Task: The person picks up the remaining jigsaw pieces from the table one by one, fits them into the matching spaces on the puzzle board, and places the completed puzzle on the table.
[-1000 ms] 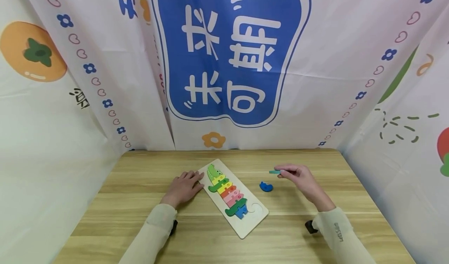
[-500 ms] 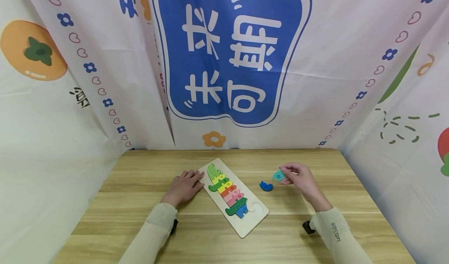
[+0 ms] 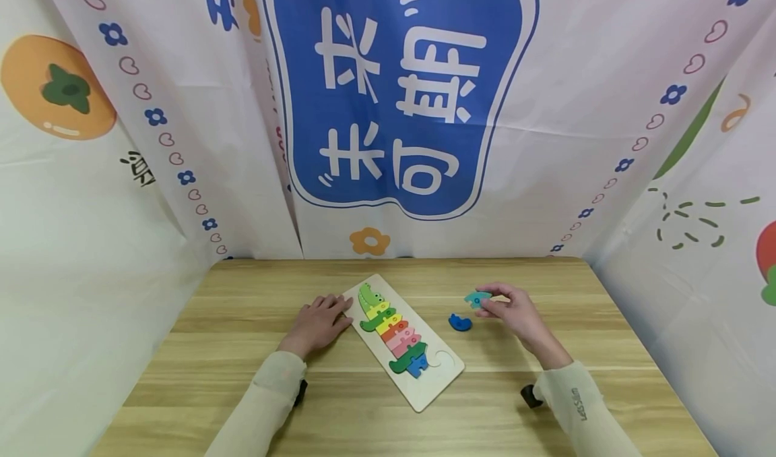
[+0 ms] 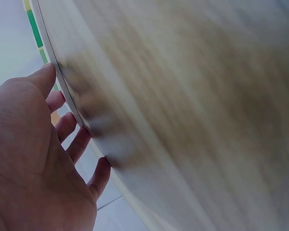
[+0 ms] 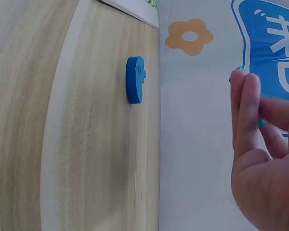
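Note:
In the head view a pale wooden puzzle board [image 3: 427,400] lies slanted on the table, with a crocodile of green, yellow, orange, pink and blue pieces [image 3: 394,329] set in it. A curled tail outline shows bare at its near right end. My left hand [image 3: 318,322] rests at the board's left edge, fingertips touching it, as the left wrist view also shows. My right hand [image 3: 512,309] pinches a teal puzzle piece [image 3: 477,299] between thumb and fingers above the table. In the right wrist view the fingers mostly hide that piece. A dark blue puzzle piece [image 3: 460,323] lies just below it.
The wooden table [image 3: 242,403] ends at a white printed cloth [image 3: 509,234] hung behind it and at both sides. A black wrist strap part [image 3: 531,395] sticks out by the right sleeve.
My right hand has turned the teal piece from edge-on to its flat face showing, then shifted it slightly left and up. The left hand and the board stay put.

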A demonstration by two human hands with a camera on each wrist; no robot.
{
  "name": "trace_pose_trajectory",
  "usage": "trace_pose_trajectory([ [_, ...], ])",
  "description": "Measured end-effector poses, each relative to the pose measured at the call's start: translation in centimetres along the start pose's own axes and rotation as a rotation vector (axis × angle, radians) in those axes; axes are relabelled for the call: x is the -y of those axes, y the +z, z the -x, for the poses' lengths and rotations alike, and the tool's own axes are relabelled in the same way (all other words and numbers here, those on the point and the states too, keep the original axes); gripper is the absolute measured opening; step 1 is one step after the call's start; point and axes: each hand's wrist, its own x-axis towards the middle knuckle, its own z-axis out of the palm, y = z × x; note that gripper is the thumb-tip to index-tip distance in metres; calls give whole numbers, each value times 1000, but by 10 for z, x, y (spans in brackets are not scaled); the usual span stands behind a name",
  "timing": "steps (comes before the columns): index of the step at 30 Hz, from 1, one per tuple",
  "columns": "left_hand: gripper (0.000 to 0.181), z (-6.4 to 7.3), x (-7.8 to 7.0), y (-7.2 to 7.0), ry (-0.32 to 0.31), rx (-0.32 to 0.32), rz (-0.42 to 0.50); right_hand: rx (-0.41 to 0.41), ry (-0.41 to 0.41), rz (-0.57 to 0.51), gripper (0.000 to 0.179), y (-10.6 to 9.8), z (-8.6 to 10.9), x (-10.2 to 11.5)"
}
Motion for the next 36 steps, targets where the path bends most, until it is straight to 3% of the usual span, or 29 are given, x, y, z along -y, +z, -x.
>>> trace_pose_trajectory([
  [6,54,0,-1,0,0,-1,-2,40,12,15,42,1,-1,0],
  [10,54,0,-1,-1,-2,-1,5,61,26,7,36,3,-2,-2],
  [18,54,0,1,0,-3,5,1,-7,-28,119,33,4,-1,-4],
  [21,54,0,1,0,-3,4,-2,-30,-37,81,32,5,-1,-3],
  [29,54,0,1,1,-6,5,12,67,-54,-93,52,6,-1,-4],
  [36,54,0,-1,-1,-7,2,9,63,-73,-89,42,8,-1,-1],
])
